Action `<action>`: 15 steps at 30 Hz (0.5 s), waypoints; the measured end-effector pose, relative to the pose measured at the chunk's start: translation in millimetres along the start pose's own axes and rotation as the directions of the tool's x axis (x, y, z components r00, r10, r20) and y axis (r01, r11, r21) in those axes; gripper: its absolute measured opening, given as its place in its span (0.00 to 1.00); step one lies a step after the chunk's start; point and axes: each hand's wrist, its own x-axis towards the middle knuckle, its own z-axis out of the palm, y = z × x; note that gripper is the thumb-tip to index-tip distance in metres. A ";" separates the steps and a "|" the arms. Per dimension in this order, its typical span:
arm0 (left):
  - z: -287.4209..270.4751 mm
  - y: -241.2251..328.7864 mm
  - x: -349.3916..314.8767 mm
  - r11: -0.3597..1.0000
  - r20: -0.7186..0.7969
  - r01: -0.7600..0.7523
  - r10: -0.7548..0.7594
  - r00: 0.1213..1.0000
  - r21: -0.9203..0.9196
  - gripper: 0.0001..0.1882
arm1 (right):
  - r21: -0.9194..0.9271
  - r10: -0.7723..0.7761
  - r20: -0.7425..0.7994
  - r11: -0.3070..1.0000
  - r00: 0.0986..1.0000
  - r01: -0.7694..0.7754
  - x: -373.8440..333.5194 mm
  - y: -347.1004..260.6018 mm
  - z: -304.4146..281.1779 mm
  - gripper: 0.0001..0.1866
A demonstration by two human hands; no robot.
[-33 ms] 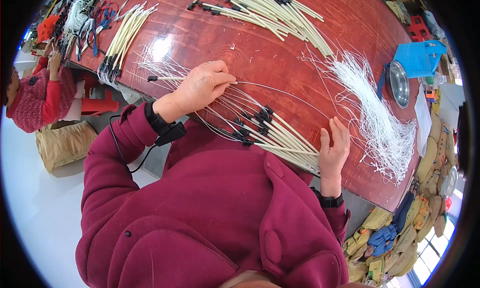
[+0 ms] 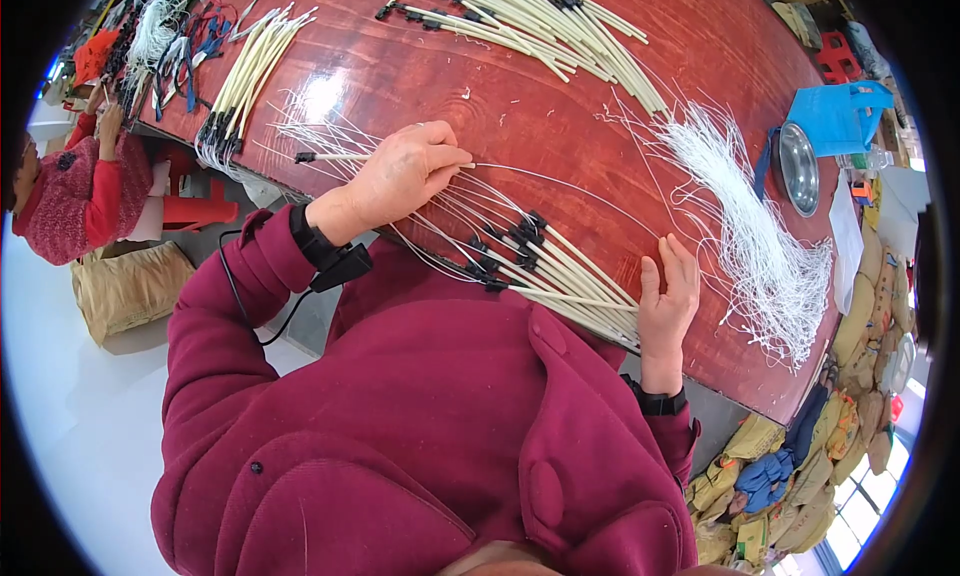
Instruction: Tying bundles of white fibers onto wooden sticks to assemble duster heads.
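Left hand [image 2: 400,176]: fingers curled shut, pinching one thin white wire [image 2: 560,181] that trails right across the red-brown table [image 2: 520,96].

Right hand [image 2: 668,301]: flat and open, gripping nothing, fingers spread on the near bundle of cream tubes with black tips [image 2: 560,266], pinning it at the table edge.

Progress, as judged: tubed pieces lie piled near the hands, with further heaps top centre [image 2: 530,21] and upper left [image 2: 250,66]. A large loose heap of bare white wires [image 2: 760,236] lies to the right, so much seems left.

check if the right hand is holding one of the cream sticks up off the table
No, the right hand lies flat, palm down, on the bundle of cream sticks, which rest on the table.
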 end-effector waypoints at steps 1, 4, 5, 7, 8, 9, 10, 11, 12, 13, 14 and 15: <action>0.0 0.2 0.0 1.000 -0.002 0.002 -0.002 1.000 0.002 0.11 | 0.000 0.000 -0.001 1.000 1.000 0.000 0.1 0.0 0.0 0.18; 1.8 -0.4 1.6 1.000 -0.014 -0.009 0.009 1.000 0.003 0.11 | -0.003 -0.003 -0.002 1.000 1.000 0.003 0.6 0.5 -0.7 0.18; 1.8 -0.9 2.1 1.000 -0.019 -0.016 0.016 1.000 0.006 0.11 | -0.004 -0.006 -0.003 1.000 1.000 0.006 0.8 0.2 -0.6 0.18; 2.8 -2.2 2.7 1.000 -0.018 -0.019 0.019 1.000 0.009 0.11 | -0.005 -0.008 -0.006 1.000 1.000 0.008 0.9 -0.2 -0.9 0.18; 3.5 -2.8 3.2 1.000 -0.019 -0.023 0.023 1.000 0.010 0.11 | -0.010 -0.011 -0.006 1.000 1.000 0.011 0.8 -0.5 -1.3 0.18; 4.0 -2.9 4.2 1.000 -0.019 -0.027 0.028 0.999 0.011 0.11 | -0.016 -0.014 -0.007 1.000 1.000 0.013 0.7 -0.6 -2.1 0.18; 4.0 -3.4 4.6 1.000 -0.019 -0.027 0.027 0.999 0.013 0.11 | -0.019 -0.017 -0.008 1.000 1.000 0.017 0.8 -0.7 -1.2 0.18; 4.3 -3.7 5.2 1.000 -0.019 -0.027 0.027 0.999 0.006 0.11 | -0.017 -0.018 -0.008 1.000 1.000 0.017 0.9 -0.4 -0.7 0.18; 4.9 -3.8 6.3 1.000 -0.019 -0.028 0.027 0.999 -0.002 0.12 | -0.023 -0.018 0.000 1.000 1.000 0.018 1.0 0.3 -0.4 0.19; 5.6 -3.9 7.8 1.000 -0.020 -0.028 0.028 0.999 -0.010 0.12 | -0.029 -0.019 0.009 0.999 1.000 0.019 1.1 1.2 -0.4 0.19; 7.0 -4.6 10.4 1.000 -0.020 -0.029 0.029 0.999 -0.009 0.12 | -0.036 -0.019 0.017 0.999 1.000 0.019 1.1 2.2 -0.5 0.20; 8.5 -5.3 13.5 0.998 -0.015 -0.064 0.064 0.998 -0.005 0.12 | -0.037 -0.019 0.017 0.999 1.000 0.019 0.7 2.0 -1.8 0.20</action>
